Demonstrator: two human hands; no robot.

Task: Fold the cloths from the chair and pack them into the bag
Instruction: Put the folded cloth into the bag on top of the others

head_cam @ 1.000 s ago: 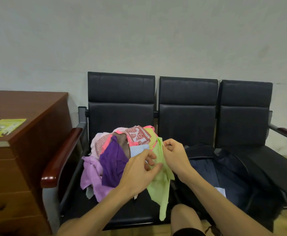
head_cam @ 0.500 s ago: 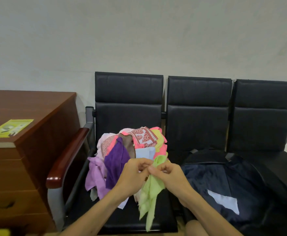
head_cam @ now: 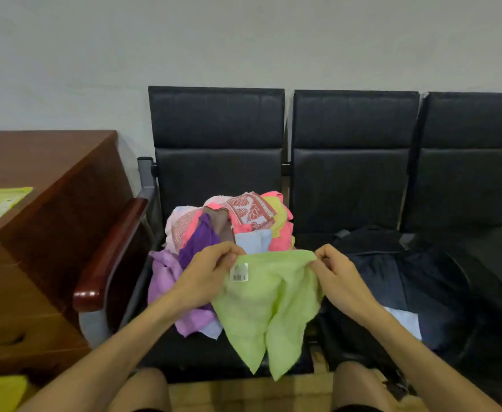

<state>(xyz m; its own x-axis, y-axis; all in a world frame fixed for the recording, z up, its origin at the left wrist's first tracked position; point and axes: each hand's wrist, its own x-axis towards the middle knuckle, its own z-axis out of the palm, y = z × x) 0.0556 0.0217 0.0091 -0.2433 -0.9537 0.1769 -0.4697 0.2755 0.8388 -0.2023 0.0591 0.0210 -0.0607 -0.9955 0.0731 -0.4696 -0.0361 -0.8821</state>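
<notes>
A: Starting lowest on the green cloth (head_cam: 270, 304): hangs slack, ends in two uneven points just above the knees. Worth fixing before folding?

B: Yes. Give one short shake, then draw the top edge taut to level those lower corners.

A: And the grip?

B: Pinched by the left hand (head_cam: 205, 275) at one top corner, thumb and fingers closed on the hem beside the barcode label (head_cam: 239, 272). Pinched the same way by the right hand (head_cam: 339, 275) at the other corner. Held up in the air in front of the seat, spread between the two hands. Keep both pinches right at the corners; no creeping inward.

A: Then?

B: Most likely bring corner to corner with the label turned inside, smooth the crease, and halve again to a size fit for packing. Better done flat on the lap than in mid-air, by the look of that limp weave.

A: Beyond the hands?

B: On the left, the pile of cloths (head_cam: 229, 224), heaped on the chair (head_cam: 217, 120). Lift well clear of it to avoid dragging a purple piece off. On the right, the bag (head_cam: 422, 278), lying open across the neighbouring seats with a pale blue cloth (head_cam: 406, 321) inside. Lay the folded square flat on that; no stuffing.

A: Farther still?

B: Only the desk (head_cam: 50, 162) at far left with a leaflet (head_cam: 0, 200) on top, then seat backs and wall.
</notes>
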